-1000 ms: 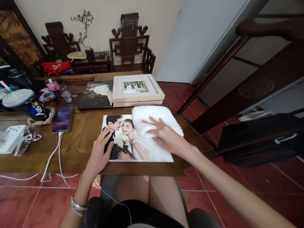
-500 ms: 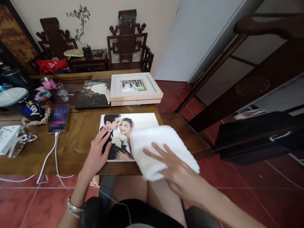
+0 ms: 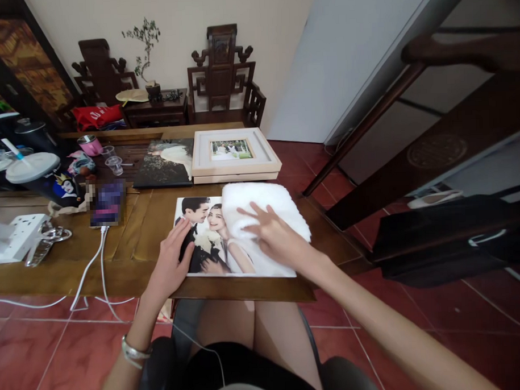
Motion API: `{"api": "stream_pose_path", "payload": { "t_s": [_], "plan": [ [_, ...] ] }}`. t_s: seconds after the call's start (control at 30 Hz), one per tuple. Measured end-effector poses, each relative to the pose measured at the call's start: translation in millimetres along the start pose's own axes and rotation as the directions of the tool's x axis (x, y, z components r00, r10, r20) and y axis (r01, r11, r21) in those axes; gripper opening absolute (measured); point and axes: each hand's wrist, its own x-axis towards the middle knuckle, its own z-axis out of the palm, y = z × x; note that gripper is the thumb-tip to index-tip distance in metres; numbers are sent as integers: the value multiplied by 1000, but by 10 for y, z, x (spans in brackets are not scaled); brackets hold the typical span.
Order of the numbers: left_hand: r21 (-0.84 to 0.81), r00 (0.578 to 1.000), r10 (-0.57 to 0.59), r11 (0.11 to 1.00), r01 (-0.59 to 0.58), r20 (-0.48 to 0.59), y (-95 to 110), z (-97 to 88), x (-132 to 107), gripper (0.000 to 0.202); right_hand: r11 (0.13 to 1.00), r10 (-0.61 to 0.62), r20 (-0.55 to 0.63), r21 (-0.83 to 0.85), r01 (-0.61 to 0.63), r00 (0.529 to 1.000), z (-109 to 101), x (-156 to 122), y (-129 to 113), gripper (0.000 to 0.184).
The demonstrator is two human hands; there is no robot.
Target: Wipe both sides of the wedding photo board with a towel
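Note:
A photo panel (image 3: pixel 239 258) printed with a couple lies flat on the wooden table near its front edge. My left hand (image 3: pixel 173 256) rests on the panel's left edge, fingers stretched out and holding nothing. On the panel's upper right lies a folded white towel (image 3: pixel 286 208), which hides that part of the picture and reaches past the panel's right edge. My right hand (image 3: pixel 267 229) is spread flat on top of this towel, pressing on it with the fingers apart.
Behind the panel stand a light wooden picture frame (image 3: pixel 258 152) and a dark photo panel (image 3: pixel 156 164). At left are a phone (image 3: pixel 107 203) with a white cable (image 3: pixel 88 266), a lidded cup (image 3: pixel 37 168), a hair claw (image 3: pixel 46 242) and a power strip (image 3: pixel 20 237).
My right hand has slid the towel up and to the left across the panel, uncovering its lower right. My left hand stays on the left edge. The view has shifted slightly.

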Motion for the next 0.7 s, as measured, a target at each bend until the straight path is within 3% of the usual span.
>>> {"api": "stream_pose_path", "payload": {
  "t_s": [0.2,0.33,0.47,0.57,0.7],
  "plan": [
    [12,1000,-16,1000,15,13,10,8,-1,44,990,-142,-59,11,142,988,59,-807,-625,35],
    [26,1000,-10,1000,9,12,-3,11,0,44,978,-203,-61,34,206,977,31,-928,-744,28],
    [24,1000,-12,1000,12,26,-5,2,4,45,987,-156,8,43,156,988,-47,-643,-559,45],
    [14,999,-16,1000,16,38,-11,-7,9,44,994,-95,41,52,93,995,-78,-246,-307,59],
    [-15,999,-7,1000,8,36,-32,-9,13,44,999,-6,28,52,4,1000,-73,319,9,64]
  ]
}}
